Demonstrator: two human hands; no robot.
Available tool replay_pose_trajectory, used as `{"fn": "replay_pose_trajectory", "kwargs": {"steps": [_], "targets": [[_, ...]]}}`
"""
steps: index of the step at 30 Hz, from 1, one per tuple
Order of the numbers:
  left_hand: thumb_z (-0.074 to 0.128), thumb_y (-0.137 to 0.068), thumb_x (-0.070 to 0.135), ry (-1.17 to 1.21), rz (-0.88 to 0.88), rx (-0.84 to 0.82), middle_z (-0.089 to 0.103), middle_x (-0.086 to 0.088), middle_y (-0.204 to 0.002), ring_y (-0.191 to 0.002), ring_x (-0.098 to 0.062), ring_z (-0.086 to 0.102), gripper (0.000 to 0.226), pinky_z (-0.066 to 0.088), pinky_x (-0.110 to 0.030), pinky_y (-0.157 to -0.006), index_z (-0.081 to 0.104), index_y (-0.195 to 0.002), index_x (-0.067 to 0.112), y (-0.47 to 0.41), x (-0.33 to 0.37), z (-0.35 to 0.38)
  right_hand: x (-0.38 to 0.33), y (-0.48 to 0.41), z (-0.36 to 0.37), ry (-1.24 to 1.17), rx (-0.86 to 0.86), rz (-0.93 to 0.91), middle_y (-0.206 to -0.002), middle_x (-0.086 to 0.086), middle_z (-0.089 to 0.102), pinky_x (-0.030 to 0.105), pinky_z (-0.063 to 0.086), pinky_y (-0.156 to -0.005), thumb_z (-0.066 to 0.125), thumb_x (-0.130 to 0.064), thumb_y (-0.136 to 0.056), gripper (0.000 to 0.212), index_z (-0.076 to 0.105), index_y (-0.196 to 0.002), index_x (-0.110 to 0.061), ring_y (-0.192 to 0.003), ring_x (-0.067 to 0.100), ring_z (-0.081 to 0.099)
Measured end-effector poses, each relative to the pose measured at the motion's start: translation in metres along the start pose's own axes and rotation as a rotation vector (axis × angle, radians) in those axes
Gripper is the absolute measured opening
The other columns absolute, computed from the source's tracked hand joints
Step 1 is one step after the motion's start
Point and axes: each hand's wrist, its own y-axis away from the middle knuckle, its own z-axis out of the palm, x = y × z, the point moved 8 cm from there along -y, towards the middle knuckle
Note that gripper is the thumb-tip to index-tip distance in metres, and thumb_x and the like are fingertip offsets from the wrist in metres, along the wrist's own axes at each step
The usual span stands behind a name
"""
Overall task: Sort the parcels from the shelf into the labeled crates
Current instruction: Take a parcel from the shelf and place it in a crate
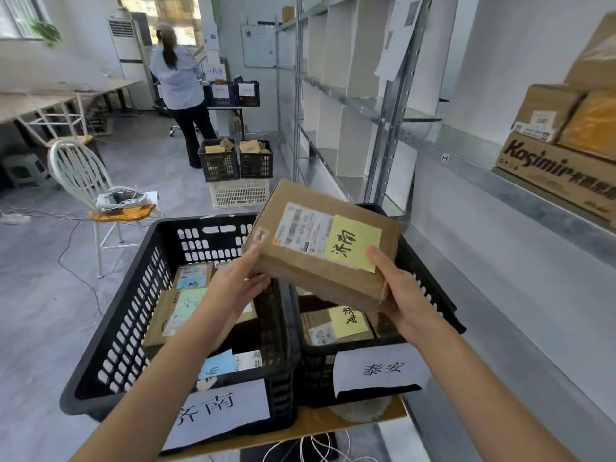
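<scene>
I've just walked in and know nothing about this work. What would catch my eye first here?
First, the cardboard parcel with a yellow handwritten note, held in mid-frame between the left hand and the right hand. Right below it stand the left black crate and the right black crate, side by side, each bearing a white paper label on its near wall.

parcel point(320, 258): brown cardboard | sticky note point(355, 243): yellow, black characters | left crate point(133, 311), right crate point(430, 295): black, slotted grid | left label point(220, 415), right label point(380, 368): white, black characters | inner note point(191, 300): pale green, perhaps mint | lower note point(216, 363): light blue
</scene>
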Motion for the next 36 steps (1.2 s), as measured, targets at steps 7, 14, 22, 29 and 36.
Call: {"fn": "replay_pose_trajectory", "kwargs": {"steps": [7, 14, 22, 29, 36], "targets": [[0.071, -0.083, 0.038, 0.129, 0.001, -0.031, 0.069, -0.013, -0.122, -0.114, -0.028, 0.066, 0.059, 0.049, -0.042, -0.104, 0.055, -0.132, 0.008, -0.01, 0.006, 0.026, 0.005, -0.011, 0.048, -0.067, -0.14, 0.024, -0.112, 0.007, 0.075, 0.045, 0.059, -0.087, 0.073, -0.041, -0.078, 0.055, 0.061, -0.124, -0.012, -0.105, 0.025, 0.071], [0.064, -0.09, 0.034, 0.073, 0.075, 0.169, 0.075, -0.008, -0.106, -0.098, -0.025, 0.07, 0.027, 0.057, -0.036, -0.086, 0.065, -0.109, 0.015, -0.013, 0.035, -0.037, 0.001, -0.041, 0.078, 0.072, -0.299, 0.036, -0.125, 0.016, 0.066, 0.047, 0.059, -0.084, 0.089, -0.048, -0.062, 0.087, 0.055, -0.132, -0.008, -0.115, 0.027, 0.064], [0.06, -0.092, 0.039, -0.112, 0.003, 0.148, 0.076, -0.005, -0.107, -0.098, -0.021, 0.072, 0.033, 0.055, -0.033, -0.085, 0.066, -0.113, 0.014, -0.021, 0.031, -0.083, 0.023, -0.062, 0.131, 0.304, -0.433, 0.171, -0.108, 0.003, 0.076, 0.039, 0.054, -0.097, 0.079, -0.05, -0.072, 0.059, 0.066, -0.117, -0.013, -0.101, 0.02, 0.07], [0.056, -0.098, 0.03, -0.129, 0.0, 0.312, 0.072, -0.007, -0.116, -0.111, -0.022, 0.066, 0.023, 0.05, -0.035, -0.098, 0.069, -0.108, 0.014, -0.051, 0.018, -0.144, 0.054, -0.089, 0.152, 0.361, -0.32, 0.199, -0.104, -0.002, 0.077, 0.037, 0.051, -0.1, 0.083, -0.071, -0.053, 0.089, 0.066, -0.121, -0.016, -0.103, 0.018, 0.071], [0.052, -0.098, 0.027, -0.171, -0.091, 0.419, 0.07, 0.001, -0.113, -0.106, -0.015, 0.065, 0.011, 0.053, -0.034, -0.09, 0.062, -0.096, 0.031, -0.083, -0.011, -0.2, 0.088, -0.105, 0.156, 0.493, -0.171, 0.323, -0.12, 0.003, 0.069, 0.037, 0.046, -0.101, 0.073, -0.076, -0.063, 0.093, 0.059, -0.131, -0.014, -0.113, 0.021, 0.061]]}}
